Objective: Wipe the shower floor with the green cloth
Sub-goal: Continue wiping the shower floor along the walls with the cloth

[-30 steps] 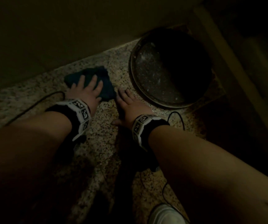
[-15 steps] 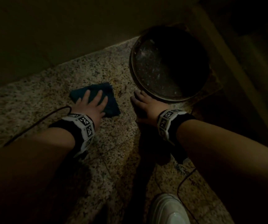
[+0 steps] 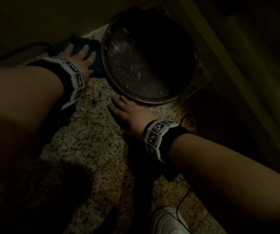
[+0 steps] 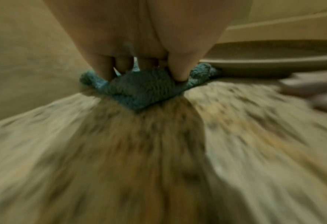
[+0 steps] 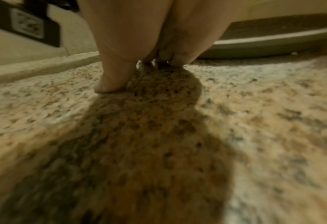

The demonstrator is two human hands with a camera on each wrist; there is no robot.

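Your left hand (image 3: 78, 58) pressed flat on the folded green terry cloth (image 3: 78, 43), fingers spread and nearly straight, pinning it to the speckled beige granite shower floor (image 3: 92, 132) rather than gripping it. The cloth lay at the far end of the floor, where the stone met the plain wall (image 3: 34, 19), its right edge just beside the rim of the round dark metal basin (image 3: 148, 56); whether cloth and rim touched could not be told. In the head view the cloth's long axis ran roughly left to right along the wall line, though your hand and the dim light hid much of its outline. In the left wrist view one folded corner of the cloth (image 4: 139, 89) pointed back toward your wrist, with your fingertips (image 4: 179, 74) pushed into the pile and the floor streaked by motion blur.

Your right hand (image 3: 127, 114) rested open on bare stone, palm down, fingers straight and holding nothing, its fingertips just short of the basin's near rim. The right wrist view showed the thumb (image 5: 110, 81) planted on the granite, casting a broad shadow toward the camera. Both wrists wore black-and-white marker bands (image 3: 156, 134), and a thin black cable (image 3: 181, 201) trailed across the floor past a white shoe (image 3: 166, 220) at the lower edge.
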